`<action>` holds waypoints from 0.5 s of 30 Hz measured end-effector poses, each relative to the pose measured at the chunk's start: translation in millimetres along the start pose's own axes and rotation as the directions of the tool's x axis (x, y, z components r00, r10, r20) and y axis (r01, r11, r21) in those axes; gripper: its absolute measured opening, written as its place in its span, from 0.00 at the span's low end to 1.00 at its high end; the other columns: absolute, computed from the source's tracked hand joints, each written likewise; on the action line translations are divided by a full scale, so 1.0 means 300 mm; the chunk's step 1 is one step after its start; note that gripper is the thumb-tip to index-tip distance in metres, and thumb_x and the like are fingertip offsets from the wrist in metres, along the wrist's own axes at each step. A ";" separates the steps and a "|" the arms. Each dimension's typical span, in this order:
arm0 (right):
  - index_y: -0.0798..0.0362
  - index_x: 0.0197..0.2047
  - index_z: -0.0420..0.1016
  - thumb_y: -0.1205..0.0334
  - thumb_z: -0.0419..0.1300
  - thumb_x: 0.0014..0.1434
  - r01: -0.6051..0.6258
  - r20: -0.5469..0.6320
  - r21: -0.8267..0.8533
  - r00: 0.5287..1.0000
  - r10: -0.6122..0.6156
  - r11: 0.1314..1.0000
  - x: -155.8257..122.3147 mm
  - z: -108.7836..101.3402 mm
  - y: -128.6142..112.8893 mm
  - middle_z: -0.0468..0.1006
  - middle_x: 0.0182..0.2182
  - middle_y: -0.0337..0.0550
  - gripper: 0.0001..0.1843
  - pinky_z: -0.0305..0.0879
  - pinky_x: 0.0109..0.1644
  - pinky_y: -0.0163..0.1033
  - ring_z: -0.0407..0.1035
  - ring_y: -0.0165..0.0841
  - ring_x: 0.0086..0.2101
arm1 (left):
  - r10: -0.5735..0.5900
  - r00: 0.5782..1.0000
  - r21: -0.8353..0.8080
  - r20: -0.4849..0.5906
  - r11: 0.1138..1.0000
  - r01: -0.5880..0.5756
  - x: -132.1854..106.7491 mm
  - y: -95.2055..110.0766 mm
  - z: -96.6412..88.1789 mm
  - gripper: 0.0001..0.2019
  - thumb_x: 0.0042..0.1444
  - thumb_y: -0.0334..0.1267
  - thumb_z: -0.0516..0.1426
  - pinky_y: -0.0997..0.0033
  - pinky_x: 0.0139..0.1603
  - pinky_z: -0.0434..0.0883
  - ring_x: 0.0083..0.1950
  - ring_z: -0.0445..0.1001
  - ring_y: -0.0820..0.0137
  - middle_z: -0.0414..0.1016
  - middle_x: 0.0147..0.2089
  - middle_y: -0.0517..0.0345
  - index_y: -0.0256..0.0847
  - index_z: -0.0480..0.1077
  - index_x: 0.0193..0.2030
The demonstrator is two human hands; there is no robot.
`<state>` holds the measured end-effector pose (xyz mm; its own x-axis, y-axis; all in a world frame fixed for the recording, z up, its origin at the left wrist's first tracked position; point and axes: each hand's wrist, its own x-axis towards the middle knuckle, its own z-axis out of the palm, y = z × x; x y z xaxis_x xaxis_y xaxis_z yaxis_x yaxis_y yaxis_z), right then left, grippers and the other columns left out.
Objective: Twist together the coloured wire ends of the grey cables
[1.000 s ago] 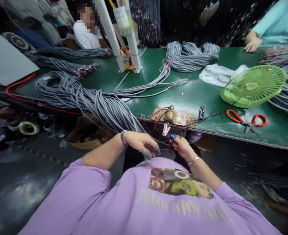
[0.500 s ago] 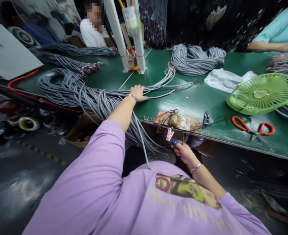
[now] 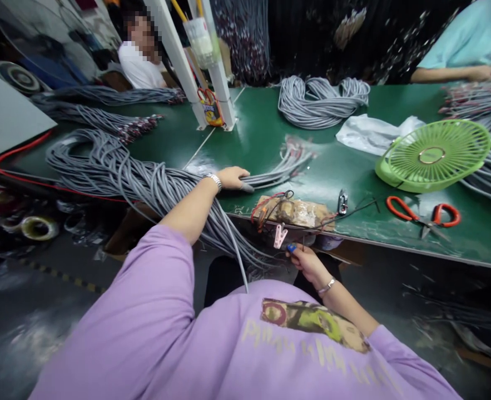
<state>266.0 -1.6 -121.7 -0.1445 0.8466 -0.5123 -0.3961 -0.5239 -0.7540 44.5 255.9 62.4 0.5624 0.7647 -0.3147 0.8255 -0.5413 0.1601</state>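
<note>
My left hand [image 3: 233,178] reaches over the green table [image 3: 345,161] and closes on a few grey cables [image 3: 276,171] whose far ends are blurred by motion. A large bundle of grey cables [image 3: 137,175] runs under my left forearm and hangs off the table edge. My right hand [image 3: 306,260] stays below the table edge, fingers pinched round a thin dark wire, with a blue cap on one fingertip. A pink clip [image 3: 279,235] hangs at the edge just above it.
A brown packet with red wires [image 3: 295,211] lies by the edge. Red-handled scissors [image 3: 422,211], a green fan [image 3: 432,155], a white bag [image 3: 370,133] and a coiled cable pile [image 3: 320,100] are further out. Two other people sit at the far side.
My left hand left my lap, reached onto the table, then drew the few cables back toward me. My right hand stayed in place.
</note>
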 end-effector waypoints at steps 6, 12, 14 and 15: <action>0.53 0.27 0.65 0.48 0.70 0.40 -0.026 0.022 -0.024 0.999 0.027 0.999 0.009 0.021 0.021 0.72 0.22 0.36 0.22 0.35 0.19 0.29 0.47 0.18 0.16 | 0.113 0.993 -0.220 -0.029 0.968 -0.116 -0.165 0.003 0.007 0.25 0.47 0.64 0.59 0.73 0.31 0.60 0.28 0.65 0.72 0.69 0.24 0.63 0.39 0.71 0.28; 0.53 0.27 0.66 0.47 0.70 0.40 -0.019 0.001 -0.030 1.000 0.019 0.999 0.001 0.021 0.013 0.64 0.16 0.30 0.23 0.33 0.19 0.30 0.45 0.19 0.16 | -0.087 0.894 -0.233 -0.440 0.972 -0.020 -0.075 -0.007 -0.019 0.29 0.54 0.66 0.53 0.70 0.37 0.65 0.33 0.69 0.68 0.74 0.29 0.56 0.37 0.72 0.35; 0.53 0.27 0.66 0.46 0.70 0.40 -0.018 -0.009 -0.034 1.000 0.018 0.999 -0.002 0.024 0.011 0.65 0.17 0.31 0.23 0.33 0.20 0.30 0.45 0.19 0.16 | -0.187 0.831 -0.208 -0.524 0.974 0.088 -0.017 0.005 -0.027 0.27 0.57 0.63 0.53 0.68 0.41 0.68 0.38 0.71 0.64 0.77 0.35 0.52 0.38 0.73 0.42; 0.53 0.27 0.66 0.46 0.70 0.40 -0.019 -0.009 -0.041 1.000 0.019 0.999 -0.003 0.026 0.011 0.65 0.17 0.32 0.23 0.33 0.20 0.30 0.45 0.19 0.16 | -0.228 0.805 -0.189 -0.547 0.971 0.147 0.009 0.019 -0.028 0.25 0.58 0.60 0.54 0.65 0.45 0.69 0.43 0.72 0.62 0.78 0.41 0.49 0.38 0.73 0.46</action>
<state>257.7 -3.4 -120.5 -0.1440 0.8356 -0.5301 -0.3557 -0.5436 -0.7603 51.1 257.6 70.3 0.2907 0.9308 0.2218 0.8932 -0.3471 0.2860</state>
